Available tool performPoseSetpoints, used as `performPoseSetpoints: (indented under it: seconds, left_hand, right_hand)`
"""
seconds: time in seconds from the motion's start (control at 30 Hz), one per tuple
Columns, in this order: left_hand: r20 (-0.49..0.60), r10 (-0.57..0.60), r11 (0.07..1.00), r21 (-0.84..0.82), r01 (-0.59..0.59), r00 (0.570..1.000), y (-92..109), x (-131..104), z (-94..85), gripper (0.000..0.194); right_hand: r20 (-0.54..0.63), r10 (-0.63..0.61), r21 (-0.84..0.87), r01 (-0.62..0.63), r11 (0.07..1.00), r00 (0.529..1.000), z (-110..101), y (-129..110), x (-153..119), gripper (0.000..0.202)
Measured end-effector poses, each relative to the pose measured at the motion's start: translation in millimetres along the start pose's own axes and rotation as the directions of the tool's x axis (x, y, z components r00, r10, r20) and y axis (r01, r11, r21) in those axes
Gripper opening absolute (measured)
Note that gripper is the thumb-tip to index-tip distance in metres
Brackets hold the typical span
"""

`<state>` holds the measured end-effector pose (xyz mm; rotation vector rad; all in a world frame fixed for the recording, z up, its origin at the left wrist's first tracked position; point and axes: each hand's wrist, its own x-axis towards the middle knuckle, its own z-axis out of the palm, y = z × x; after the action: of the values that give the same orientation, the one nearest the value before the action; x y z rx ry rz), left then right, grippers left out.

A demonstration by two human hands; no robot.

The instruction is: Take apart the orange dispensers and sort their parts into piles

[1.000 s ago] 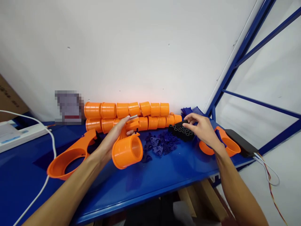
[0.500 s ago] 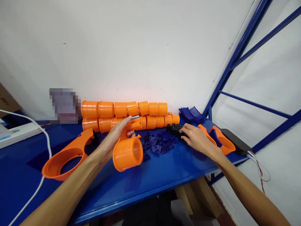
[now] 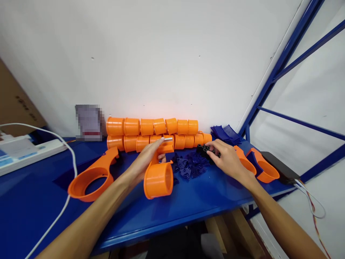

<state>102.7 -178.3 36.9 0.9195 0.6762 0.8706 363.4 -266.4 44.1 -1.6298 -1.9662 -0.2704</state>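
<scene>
My left hand (image 3: 151, 156) is closed around the narrow arm of an orange plastic holder (image 3: 158, 181), whose round cup hangs below toward me. A light grey strip (image 3: 168, 139) shows at the upper end of that arm. Over a cluster of short black hollow cylinders (image 3: 202, 150), my right hand (image 3: 225, 157) reaches down with thumb and forefinger apart. The hand hides part of the cluster, and its other fingers are partly out of sight. Dark blue thin plastic pieces (image 3: 190, 166) lie in a pile between both hands.
Orange cups (image 3: 132, 126) are stacked in two rows along the wall. One orange ring holder (image 3: 91, 180) lies left; more orange holders (image 3: 265, 169) lie right, beside a black box (image 3: 280, 167). Blue sheets (image 3: 225, 134), a power strip (image 3: 32, 154) and a white cable (image 3: 74, 162) are around.
The view has turned slightly left, so everything sits further right. My left hand still holds the orange holder. My right hand stays at the black cylinders, with thumb and forefinger looking more spread.
</scene>
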Motion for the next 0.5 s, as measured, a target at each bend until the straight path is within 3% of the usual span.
performPoseSetpoints:
  seconds: [0.1, 0.2, 0.37, 0.5]
  left_hand:
    - [0.022, 0.036, 0.998, 0.047, -0.037, 0.999, -5, 3, -1.9, 0.052]
    - [0.043, 0.058, 0.996, 0.069, -0.06, 0.997, -8, 7, -4.4, 0.057]
    - [0.041, 0.149, 0.974, 0.165, -0.153, 0.988, -10, 14, -7.7, 0.054]
    - [0.041, 0.193, 0.927, 0.321, -0.196, 0.98, -8, 16, -10.6, 0.049]
  right_hand:
    - [-0.091, -0.117, 0.131, 0.128, 0.983, 0.989, 12, -31, 20, 0.015]
    - [-0.108, -0.2, 0.18, 0.217, 0.959, 0.974, 27, -56, 46, 0.017]
    - [0.014, -0.076, 0.37, 0.065, 0.927, 0.997, 50, -66, 89, 0.012]
    - [0.154, -0.145, 0.565, 0.034, 0.824, 0.977, 55, -51, 100, 0.019]
